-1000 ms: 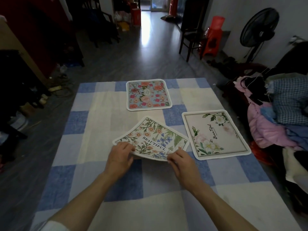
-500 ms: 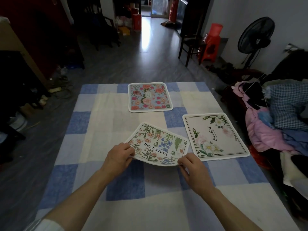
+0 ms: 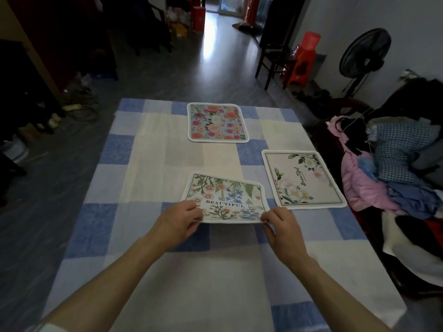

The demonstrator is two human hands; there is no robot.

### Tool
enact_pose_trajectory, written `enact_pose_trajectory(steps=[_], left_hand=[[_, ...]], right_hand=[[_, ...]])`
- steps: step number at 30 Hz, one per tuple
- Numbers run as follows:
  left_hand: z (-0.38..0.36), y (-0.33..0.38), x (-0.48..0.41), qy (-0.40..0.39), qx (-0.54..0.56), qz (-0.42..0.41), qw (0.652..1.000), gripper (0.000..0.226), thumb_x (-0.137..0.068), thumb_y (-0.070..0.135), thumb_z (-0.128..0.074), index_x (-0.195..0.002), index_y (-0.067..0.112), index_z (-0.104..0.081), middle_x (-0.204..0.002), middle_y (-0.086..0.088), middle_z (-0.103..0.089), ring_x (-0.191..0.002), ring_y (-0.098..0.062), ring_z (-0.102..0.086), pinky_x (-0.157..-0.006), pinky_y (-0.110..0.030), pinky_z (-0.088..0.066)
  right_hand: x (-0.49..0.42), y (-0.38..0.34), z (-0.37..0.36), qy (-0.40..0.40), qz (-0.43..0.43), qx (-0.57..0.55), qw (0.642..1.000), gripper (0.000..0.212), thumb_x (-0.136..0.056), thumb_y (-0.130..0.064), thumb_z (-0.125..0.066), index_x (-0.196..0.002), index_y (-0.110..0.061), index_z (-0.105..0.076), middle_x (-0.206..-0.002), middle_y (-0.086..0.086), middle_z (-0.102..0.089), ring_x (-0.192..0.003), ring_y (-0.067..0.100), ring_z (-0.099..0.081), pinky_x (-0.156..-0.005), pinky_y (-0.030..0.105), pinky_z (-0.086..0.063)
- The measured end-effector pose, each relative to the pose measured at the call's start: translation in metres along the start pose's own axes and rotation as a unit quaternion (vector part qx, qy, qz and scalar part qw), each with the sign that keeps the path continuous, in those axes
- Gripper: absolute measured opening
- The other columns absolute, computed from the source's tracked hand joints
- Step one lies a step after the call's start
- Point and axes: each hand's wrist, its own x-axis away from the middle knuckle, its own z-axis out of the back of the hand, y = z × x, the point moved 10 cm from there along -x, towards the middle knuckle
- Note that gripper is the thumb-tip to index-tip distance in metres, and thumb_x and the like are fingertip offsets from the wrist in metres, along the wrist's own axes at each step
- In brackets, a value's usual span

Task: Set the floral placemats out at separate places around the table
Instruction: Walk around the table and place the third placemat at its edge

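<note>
Both hands pinch the BEAUTIFUL placemat [image 3: 225,200]: left hand [image 3: 178,224] on its near-left corner, right hand [image 3: 284,227] on its near-right | near edge lifted off the table [image 3: 148,149] (far edge down, it seems) | sits nearer than the rose placemat [image 3: 217,122], left of the white placemat [image 3: 303,179] | lower level, square it, clear of the white placemat.

hidden: placemat [image 3: 225,200] near corners under fingers [image 3: 191,209] | forearms cut off

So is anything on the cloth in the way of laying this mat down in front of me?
Nothing visible. Both hands grip the mat's near edge; the cloth below is bare.
</note>
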Motion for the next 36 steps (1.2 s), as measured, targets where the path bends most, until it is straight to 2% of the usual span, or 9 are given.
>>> enact_pose_trajectory(steps=[5, 10, 15, 22, 25, 31, 36], left_hand=[[-0.012, 0.015, 0.021, -0.009, -0.003, 0.048, 0.999, 0.01, -0.081, 0.017, -0.067, -0.088, 0.022, -0.061, -0.094, 0.003, -0.061, -0.08, -0.016, -0.058, -0.057, -0.03, -0.053], [-0.018, 0.035, 0.048, -0.013, -0.027, 0.079, 0.996, 0.018, -0.075, 0.011, -0.067, -0.087, 0.023, -0.059, -0.093, 0.003, -0.06, -0.078, -0.017, -0.058, -0.053, -0.027, -0.049], [-0.027, 0.063, 0.065, -0.038, -0.063, 0.104, 0.992, 0.018, -0.076, 0.012, -0.065, -0.09, 0.023, -0.06, -0.097, 0.002, -0.06, -0.081, -0.018, -0.057, -0.058, -0.026, -0.047], [-0.062, 0.103, 0.098, -0.04, -0.079, 0.2, 0.976, 0.02, -0.073, 0.016, -0.065, -0.085, 0.024, -0.052, -0.093, 0.005, -0.057, -0.079, -0.016, -0.053, -0.057, -0.026, -0.044], [-0.082, 0.12, 0.113, -0.05, -0.069, 0.213, 0.973, 0.021, -0.071, 0.015, -0.065, -0.084, 0.024, -0.052, -0.091, 0.005, -0.056, -0.079, -0.017, -0.051, -0.057, -0.026, -0.041], [-0.093, 0.134, 0.127, -0.038, -0.06, 0.232, 0.97, 0.023, -0.07, 0.013, -0.067, -0.081, 0.024, -0.05, -0.088, 0.004, -0.055, -0.076, -0.017, -0.051, -0.054, -0.025, -0.036], [-0.095, 0.128, 0.139, -0.044, -0.065, 0.248, 0.966, 0.021, -0.074, 0.014, -0.067, -0.083, 0.024, -0.051, -0.089, 0.003, -0.057, -0.078, -0.018, -0.052, -0.055, -0.027, -0.041]], right_hand=[[0.024, 0.005, -0.003, -0.025, -0.002, -0.018, 1.0, 0.015, -0.079, -0.006, -0.072, -0.089, -0.012, -0.063, -0.089, 0.005, -0.059, -0.081, 0.023, -0.054, -0.066, 0.035, -0.048], [0.045, 0.009, -0.007, -0.046, 0.022, -0.05, 0.997, 0.009, -0.083, -0.011, -0.07, -0.088, -0.014, -0.063, -0.087, 0.002, -0.059, -0.08, 0.021, -0.054, -0.065, 0.035, -0.048], [0.071, 0.015, -0.002, -0.045, 0.031, -0.093, 0.994, 0.008, -0.082, -0.009, -0.07, -0.087, -0.013, -0.064, -0.087, 0.004, -0.059, -0.079, 0.022, -0.055, -0.066, 0.037, -0.048], [0.126, 0.039, -0.004, -0.08, 0.019, -0.127, 0.988, 0.01, -0.08, -0.009, -0.071, -0.086, -0.015, -0.066, -0.088, 0.003, -0.061, -0.081, 0.021, -0.055, -0.068, 0.037, -0.049], [0.145, 0.047, -0.007, -0.102, 0.006, -0.136, 0.985, 0.011, -0.079, -0.007, -0.071, -0.085, -0.014, -0.066, -0.088, 0.002, -0.062, -0.082, 0.022, -0.054, -0.069, 0.037, -0.048], [0.163, 0.05, -0.014, -0.145, -0.001, -0.128, 0.981, 0.009, -0.083, -0.011, -0.067, -0.084, -0.018, -0.062, -0.091, -0.001, -0.06, -0.084, 0.018, -0.051, -0.071, 0.027, -0.042], [0.169, 0.041, -0.023, -0.164, -0.003, -0.122, 0.979, 0.005, -0.084, -0.015, -0.067, -0.084, -0.018, -0.063, -0.092, 0.0, -0.061, -0.085, 0.018, -0.052, -0.073, 0.028, -0.046]])
